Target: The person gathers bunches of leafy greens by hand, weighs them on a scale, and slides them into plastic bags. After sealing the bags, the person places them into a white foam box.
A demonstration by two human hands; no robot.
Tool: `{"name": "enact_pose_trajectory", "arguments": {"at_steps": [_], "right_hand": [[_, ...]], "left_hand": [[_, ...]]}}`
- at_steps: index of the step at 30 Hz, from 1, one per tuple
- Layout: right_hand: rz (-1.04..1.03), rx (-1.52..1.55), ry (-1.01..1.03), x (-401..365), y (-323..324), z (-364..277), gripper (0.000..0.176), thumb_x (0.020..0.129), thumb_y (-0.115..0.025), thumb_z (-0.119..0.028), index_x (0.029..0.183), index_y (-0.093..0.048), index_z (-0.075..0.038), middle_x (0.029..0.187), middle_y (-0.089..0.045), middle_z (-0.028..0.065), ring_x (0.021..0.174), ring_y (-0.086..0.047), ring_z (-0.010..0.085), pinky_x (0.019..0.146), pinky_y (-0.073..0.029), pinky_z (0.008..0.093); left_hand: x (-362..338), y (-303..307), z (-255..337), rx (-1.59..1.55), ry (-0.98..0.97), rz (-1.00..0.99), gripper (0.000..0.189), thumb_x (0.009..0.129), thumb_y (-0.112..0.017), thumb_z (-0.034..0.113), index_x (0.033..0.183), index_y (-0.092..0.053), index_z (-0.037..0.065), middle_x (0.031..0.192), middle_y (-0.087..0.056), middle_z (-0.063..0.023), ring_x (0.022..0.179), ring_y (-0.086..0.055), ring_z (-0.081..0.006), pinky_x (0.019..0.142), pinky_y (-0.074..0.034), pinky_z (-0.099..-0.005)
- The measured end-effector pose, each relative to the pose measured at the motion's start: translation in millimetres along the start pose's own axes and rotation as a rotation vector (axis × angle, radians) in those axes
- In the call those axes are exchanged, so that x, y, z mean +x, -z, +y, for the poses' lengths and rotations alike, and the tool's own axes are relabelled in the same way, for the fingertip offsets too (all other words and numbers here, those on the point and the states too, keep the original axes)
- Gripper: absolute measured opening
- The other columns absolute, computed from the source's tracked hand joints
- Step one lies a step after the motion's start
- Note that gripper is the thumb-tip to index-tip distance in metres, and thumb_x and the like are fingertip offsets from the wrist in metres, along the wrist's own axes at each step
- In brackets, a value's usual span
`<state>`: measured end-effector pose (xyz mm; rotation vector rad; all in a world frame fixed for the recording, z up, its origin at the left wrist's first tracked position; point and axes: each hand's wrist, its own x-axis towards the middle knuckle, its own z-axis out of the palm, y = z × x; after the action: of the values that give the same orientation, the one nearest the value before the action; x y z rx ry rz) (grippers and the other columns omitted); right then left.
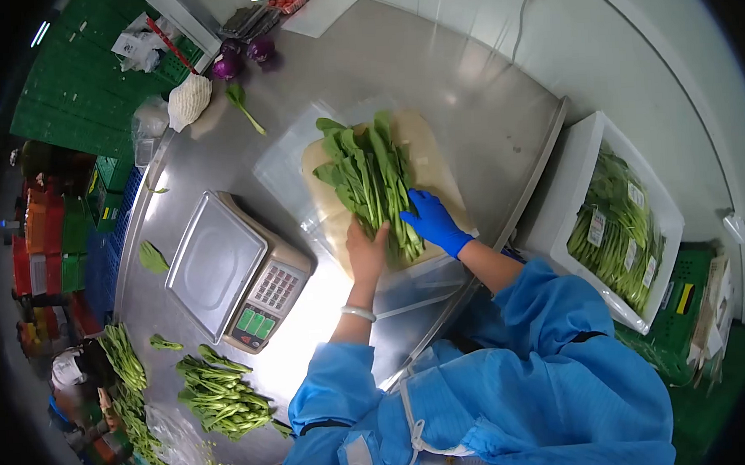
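Note:
A bunch of leafy greens (371,169) lies on a tan board (436,158), its leaves pointing away from me and its stems toward me. My left hand (366,251), bare with a pale bangle at the wrist, closes on the stems from the left. From the right, my right hand (436,221) in a blue glove presses its fingers round the stem side of the same bunch. Clear plastic sheets or bags (289,165) lie under and beside the board.
Left of the board stands a weighing scale (244,269). More greens (221,396) lie at the near left by a plastic bag (179,440). A white foam box (548,215) with tagged bunches stands at the right. Purple onions (227,65) sit far back.

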<state>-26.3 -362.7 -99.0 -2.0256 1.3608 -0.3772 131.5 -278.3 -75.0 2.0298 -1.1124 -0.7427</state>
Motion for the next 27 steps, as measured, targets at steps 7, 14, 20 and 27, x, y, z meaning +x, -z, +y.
{"name": "enact_pose_trajectory", "arguments": {"at_steps": [7, 14, 20, 27], "right_hand": [[0.129, 0.253, -0.078, 29.9, 83.9, 77.5, 0.049, 0.081, -0.062, -0.015, 0.127, -0.047, -0.005, 0.111, -0.059, 0.0179, 0.099, -0.058, 0.0328, 0.085, -0.047, 0.0392], [0.057, 0.154, 0.451, 42.7, 94.7, 83.0, 0.032, 0.084, -0.049, -0.006, 0.114, -0.06, -0.009, 0.102, -0.062, 0.0141, 0.092, -0.059, 0.0321, 0.083, -0.046, 0.0407], [-0.222, 0.099, 0.524, 78.4, 87.1, 42.4, 0.016, 0.083, -0.054, -0.021, 0.08, -0.061, -0.007, 0.08, -0.059, 0.0147, 0.076, -0.056, 0.0329, 0.069, -0.044, 0.0435], [-0.695, 0.183, 0.555, 29.9, 77.9, -64.7, 0.017, 0.081, -0.055, -0.022, 0.086, -0.062, -0.008, 0.077, -0.061, 0.0166, 0.069, -0.059, 0.0329, 0.062, -0.046, 0.0423]], "left_hand": [[0.8, 32.3, -54.0, -0.014, 0.297, 0.365, 0.051, 0.081, -0.066, 0.023, 0.121, -0.049, -0.003, 0.101, -0.06, -0.017, 0.093, -0.058, -0.0273, 0.083, -0.045, -0.0366], [16.7, 45.5, -48.6, -0.256, 0.35, 0.046, 0.027, 0.086, -0.057, 0.02, 0.095, -0.066, -0.003, 0.078, -0.065, -0.0114, 0.048, -0.054, -0.0146, 0.045, -0.043, -0.0278], [19.7, 51.7, -24.0, 0.233, -0.027, -0.027, 0.028, 0.089, -0.045, 0.021, 0.092, -0.068, 0.005, 0.09, -0.067, -0.0145, 0.081, -0.063, -0.0329, 0.073, -0.048, -0.039], [-3.1, 49.7, 32.1, 0.706, -0.446, 0.063, 0.019, 0.084, -0.046, 0.016, 0.068, -0.055, 0.008, 0.056, -0.056, -0.0147, 0.054, -0.058, -0.0356, 0.049, -0.045, -0.0473]]}}
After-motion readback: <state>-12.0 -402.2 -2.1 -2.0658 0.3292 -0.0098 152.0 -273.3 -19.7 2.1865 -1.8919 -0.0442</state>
